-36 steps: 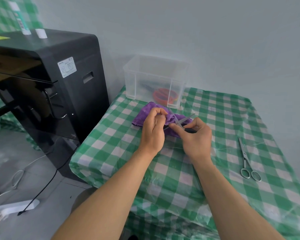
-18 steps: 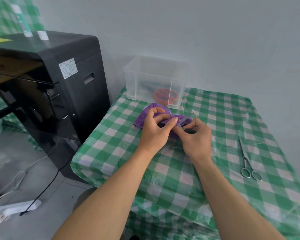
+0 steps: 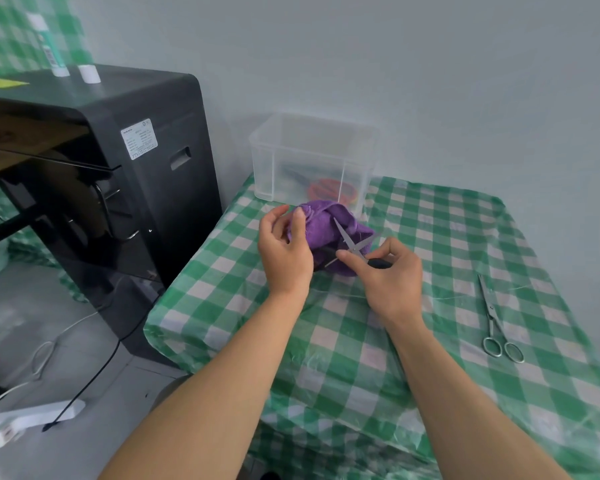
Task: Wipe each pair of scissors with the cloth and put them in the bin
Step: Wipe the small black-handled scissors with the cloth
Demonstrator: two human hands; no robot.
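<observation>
Your left hand (image 3: 284, 252) curls its fingers round the near edge of the purple cloth (image 3: 329, 225), which is bunched on the table (image 3: 430, 237) just beyond both hands. Your right hand (image 3: 387, 277) pinches the black-handled scissors (image 3: 350, 241) near the pivot. Their blades are spread apart and point away from you, lying against the cloth between your two hands. The clear bin (image 3: 291, 161) stands just past the cloth, straight ahead of your left hand, with red-handled scissors (image 3: 328, 189) inside. Steel scissors (image 3: 496, 323) lie closed on the table well to the right of your right hand. A black machine (image 3: 146, 174) stands left of your left hand.
</observation>
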